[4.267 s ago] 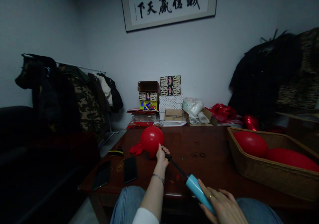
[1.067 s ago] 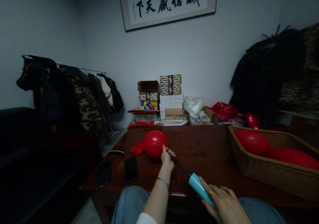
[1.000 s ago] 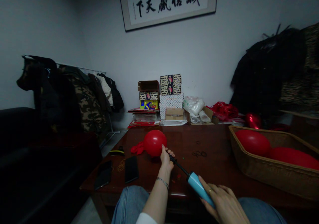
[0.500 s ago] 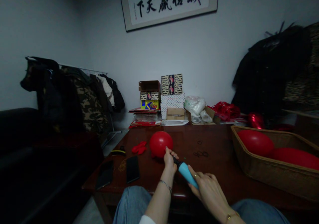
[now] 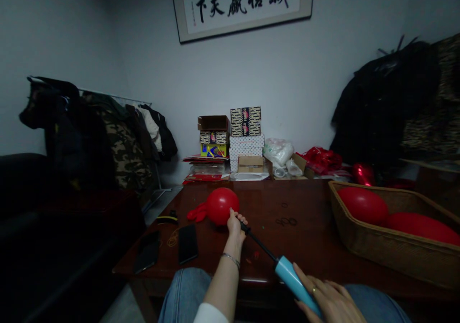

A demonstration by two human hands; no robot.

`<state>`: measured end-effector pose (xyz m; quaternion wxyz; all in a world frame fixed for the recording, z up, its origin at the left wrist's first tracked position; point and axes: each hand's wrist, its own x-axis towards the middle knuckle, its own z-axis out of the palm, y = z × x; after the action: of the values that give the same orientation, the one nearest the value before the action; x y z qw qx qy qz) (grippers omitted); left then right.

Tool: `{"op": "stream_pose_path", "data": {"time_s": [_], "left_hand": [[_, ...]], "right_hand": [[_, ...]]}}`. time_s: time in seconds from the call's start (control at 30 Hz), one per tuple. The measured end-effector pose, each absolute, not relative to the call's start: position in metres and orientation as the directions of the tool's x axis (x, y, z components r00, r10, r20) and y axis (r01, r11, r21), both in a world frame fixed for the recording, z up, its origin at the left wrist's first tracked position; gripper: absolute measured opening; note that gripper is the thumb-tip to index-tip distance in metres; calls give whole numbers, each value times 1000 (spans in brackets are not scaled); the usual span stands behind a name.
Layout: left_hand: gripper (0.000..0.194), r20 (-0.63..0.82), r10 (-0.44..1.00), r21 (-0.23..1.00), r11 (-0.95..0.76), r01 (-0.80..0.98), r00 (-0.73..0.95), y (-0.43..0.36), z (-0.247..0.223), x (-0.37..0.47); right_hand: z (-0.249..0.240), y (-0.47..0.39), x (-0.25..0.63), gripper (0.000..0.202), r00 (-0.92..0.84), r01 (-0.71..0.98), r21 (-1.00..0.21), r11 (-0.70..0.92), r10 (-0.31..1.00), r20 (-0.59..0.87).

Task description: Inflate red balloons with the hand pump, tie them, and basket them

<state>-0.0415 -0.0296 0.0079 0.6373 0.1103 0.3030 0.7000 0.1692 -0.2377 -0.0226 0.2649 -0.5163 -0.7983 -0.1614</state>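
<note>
A round, partly inflated red balloon (image 5: 222, 206) is just above the dark table, joined to the front end of a hand pump (image 5: 295, 279) with a light-blue barrel and a black rod. My left hand (image 5: 235, 223) is closed around the balloon's neck and the pump's black tip. My right hand (image 5: 321, 292) wraps around the blue barrel near the table's front edge. Between the two hands the black rod is drawn out long. Limp red balloons (image 5: 197, 213) lie just left of the inflated one.
A wicker basket (image 5: 373, 248) with large red balloons stands at the right. On the wooden table (image 5: 305, 246) are black rubber bands (image 5: 286, 221), a dark phone (image 5: 188, 244) and another dark flat device (image 5: 146, 251). Stacked boxes (image 5: 246, 145) rise at the back.
My right hand has pulled the blue barrel back toward me and to the right, exposing the black rod. The balloon and my left hand sit slightly further left in view.
</note>
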Motion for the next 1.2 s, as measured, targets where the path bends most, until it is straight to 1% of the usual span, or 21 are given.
{"op": "stream_pose_path", "data": {"time_s": [0.13,0.33,0.43,0.63,0.8,0.97,1.1,1.2], "left_hand": [[40,-230,962,550,5,-835,-146,-31,9,-38],[39,-219,973,566,69,-821,-70,-38,0,-25],[38,-212,976,570,77,-818,-56,-42,-4,-19],[36,-203,977,580,69,-812,-62,-45,3,-22],[29,-160,987,551,90,-830,0,-47,4,-23],[31,-167,983,571,31,-820,-79,-44,-1,-16],[32,-169,983,563,35,-826,-74,-41,3,-17],[33,-183,981,554,42,-831,-73,-37,8,-25]], "right_hand": [[-18,-243,172,49,-324,911,-21,411,748,580],[-7,-218,144,50,-263,924,-120,363,831,491],[1,-200,126,51,-236,939,-123,322,860,452],[19,-180,105,47,-218,954,-114,277,903,369],[21,-179,103,46,-188,958,-128,256,899,396],[17,-184,103,44,-190,954,-129,271,878,440],[11,-193,110,49,-194,953,-122,279,864,464],[3,-203,123,51,-225,942,-104,318,834,504]]}}
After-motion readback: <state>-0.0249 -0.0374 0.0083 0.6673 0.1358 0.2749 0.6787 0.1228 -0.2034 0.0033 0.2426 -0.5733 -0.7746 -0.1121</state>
